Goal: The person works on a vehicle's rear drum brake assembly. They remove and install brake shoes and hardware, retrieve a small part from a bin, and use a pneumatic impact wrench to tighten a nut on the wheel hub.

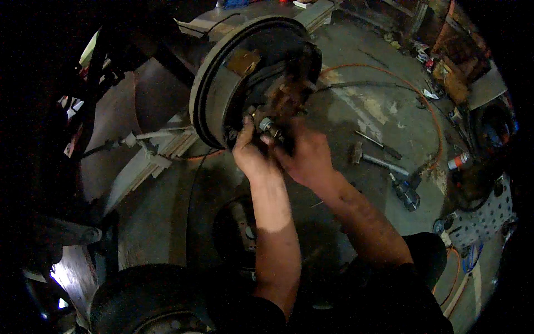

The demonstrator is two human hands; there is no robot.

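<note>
In front of me hangs a large round brake drum assembly [214, 89], its open side full of dark, rusty parts. At its lower edge both my hands work close together. My right hand [311, 153] closes on a short shiny cylindrical metal fitting [268, 126], with the thumb pressed near its lower end. My left hand [253, 156] is curled just left of the fitting, a finger pointing up beside the drum's inner parts. What the left fingers grip is hidden in shadow. A rusty hub part [289, 94] stands right above my right hand.
On the floor to the right lie a hammer [384, 164], a screwdriver-like tool [378, 143] and a dark power tool [406, 192]. An orange hose [428, 108] curves around them. A spray can [459, 161] lies farther right. Below left is a tyre [150, 295].
</note>
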